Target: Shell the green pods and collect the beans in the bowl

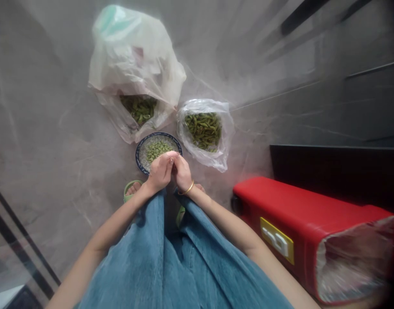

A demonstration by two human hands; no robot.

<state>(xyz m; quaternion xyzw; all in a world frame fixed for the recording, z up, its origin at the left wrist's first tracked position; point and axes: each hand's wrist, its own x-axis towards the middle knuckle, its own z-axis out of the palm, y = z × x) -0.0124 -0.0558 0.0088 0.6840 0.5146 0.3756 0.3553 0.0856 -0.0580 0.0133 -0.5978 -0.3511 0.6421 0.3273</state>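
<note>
My left hand (160,172) and my right hand (183,172) meet at the fingertips, just over the near right edge of a blue-rimmed plate (138,151). Both are closed, with fingers and thumbs pressed together; whatever is between them is hidden. Shelled green beans (158,150) lie in a heap in the middle of the plate. Behind the plate on the left, a large whitish plastic bag (132,64) opens towards me, showing green bean pods (140,109). To the right, a smaller clear plastic bag (227,128) lies open around more green pods (203,131).
A red bin (280,197) with a plastic liner (351,262) and a yellow label stands at my right, beside a dark panel (338,171). My feet in green slippers (129,191) are close to the plate on the grey floor (55,128).
</note>
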